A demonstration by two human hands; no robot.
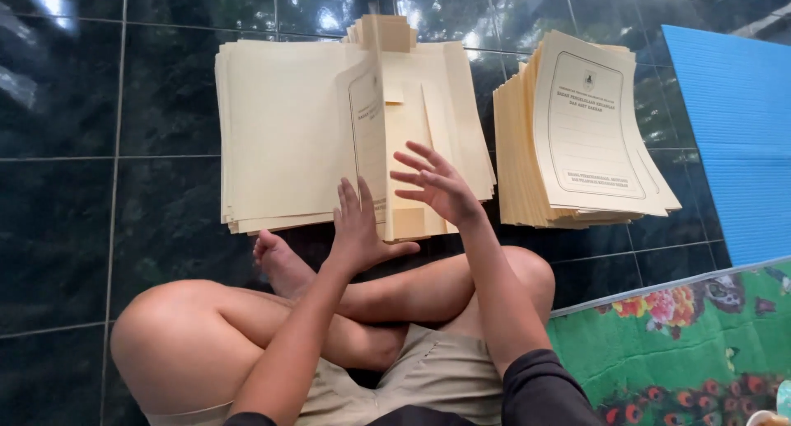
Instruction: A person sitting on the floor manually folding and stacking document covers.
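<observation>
I sit cross-legged on a dark tiled floor. In front of me lies a wide stack of opened cream paper folders. One folder flap stands upright at the stack's middle, mid-fold. My left hand is flat with fingers apart, touching the lower edge of that flap. My right hand hovers open over the right half of the stack, fingers spread, holding nothing. A second stack of closed, printed cream folders lies to the right, apart from both hands.
A blue corrugated sheet lies at the far right. A green floral mat covers the floor at the lower right. My bare knees and foot sit just below the open stack.
</observation>
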